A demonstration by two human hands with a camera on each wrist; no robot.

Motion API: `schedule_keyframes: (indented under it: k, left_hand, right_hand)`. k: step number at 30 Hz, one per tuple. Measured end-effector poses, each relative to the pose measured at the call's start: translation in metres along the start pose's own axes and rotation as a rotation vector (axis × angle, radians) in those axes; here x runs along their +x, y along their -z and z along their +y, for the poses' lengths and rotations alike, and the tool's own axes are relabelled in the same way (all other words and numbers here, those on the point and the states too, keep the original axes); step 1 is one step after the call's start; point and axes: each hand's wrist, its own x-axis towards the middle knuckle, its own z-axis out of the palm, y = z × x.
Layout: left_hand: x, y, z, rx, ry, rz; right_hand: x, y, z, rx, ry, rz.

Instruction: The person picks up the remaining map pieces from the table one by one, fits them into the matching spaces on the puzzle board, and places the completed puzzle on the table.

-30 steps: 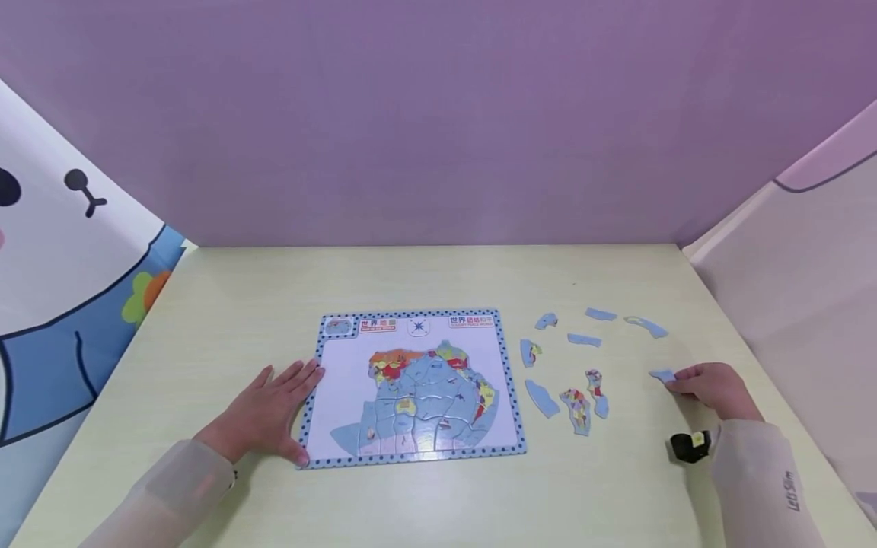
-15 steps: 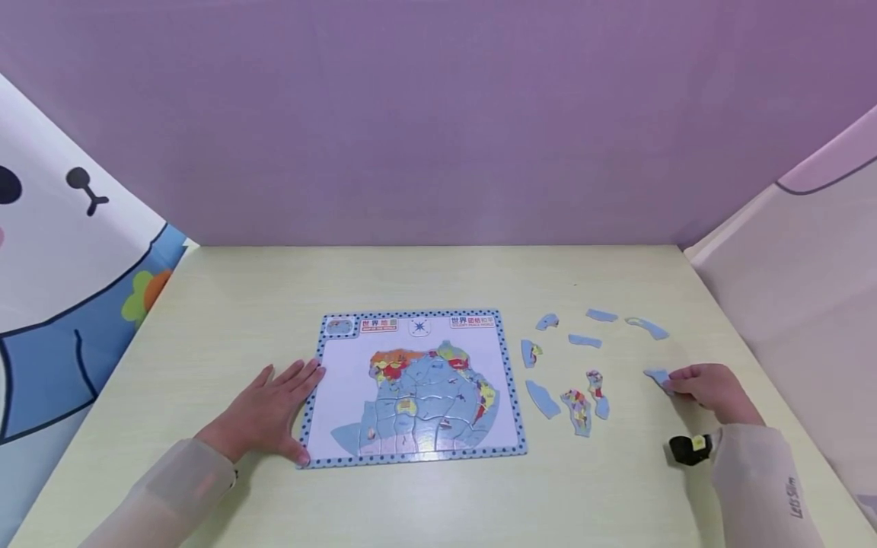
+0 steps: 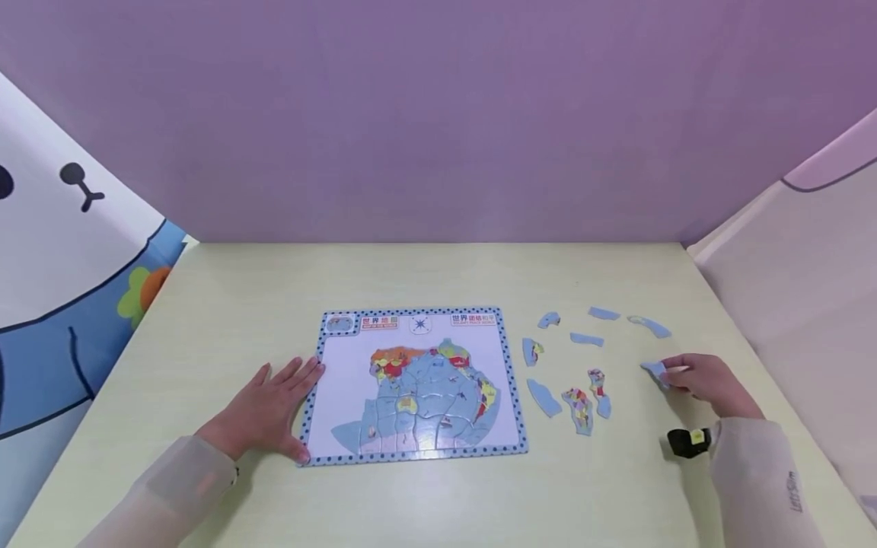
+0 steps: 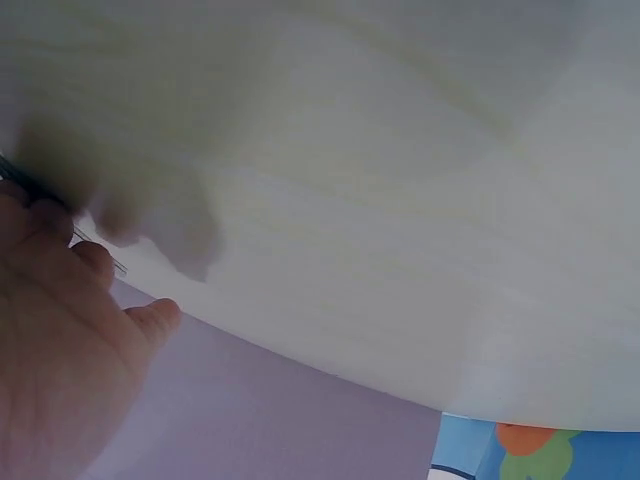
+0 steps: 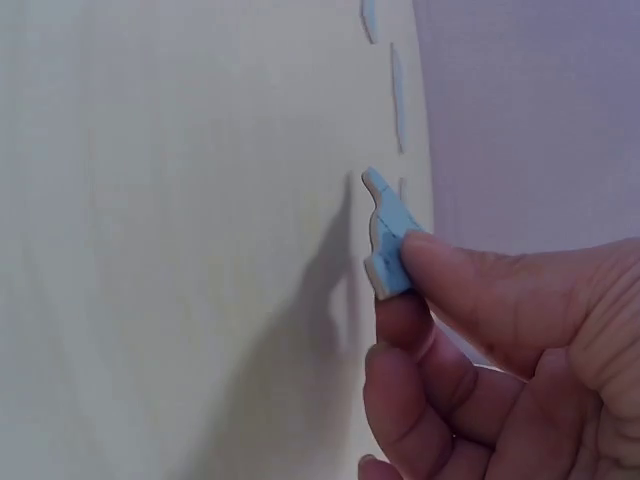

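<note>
Between thumb and fingers my right hand [image 3: 709, 383] pinches a blue puzzle piece [image 5: 391, 240], off to the right of the loose pieces. The right wrist view shows the piece held up off the table, its shadow falling on the surface. My left hand [image 3: 263, 407] lies spread with straight fingers, fingertips and thumb on the left border of the puzzle board [image 3: 342, 380]. On that white board with a dotted blue frame, a partly assembled world map [image 3: 432, 396] fills the middle and bottom.
Several loose pieces lie right of the board, among them a blue one [image 3: 543, 398], a multicoloured one [image 3: 579, 411] and a curved one [image 3: 649, 326]. A black wrist device [image 3: 688, 442] sits at the right sleeve. A purple panel [image 3: 438, 122] stands behind the table [image 3: 438, 274].
My right hand has moved slightly left and away from me with the blue puzzle piece, which has turned a little. The left hand stays on the board.
</note>
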Motion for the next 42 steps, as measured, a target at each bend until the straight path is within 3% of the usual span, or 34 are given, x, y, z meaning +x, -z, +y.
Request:
schedule_keyframes:
  k: [9, 18, 42]
  left_hand:
    - [0.003, 0.0, -0.003, 0.028, -0.019, 0.035]
    - [0.002, 0.001, -0.004, 0.006, -0.008, 0.013]
    - [0.003, -0.001, -0.005, 0.046, -0.052, 0.045]
  right_hand:
    - [0.0, 0.004, -0.018, 0.044, 0.065, -0.018]
    - [0.009, -0.014, -0.04, 0.122, 0.106, -0.033]
    - [0.015, -0.044, -0.078, 0.14, 0.145, -0.064]
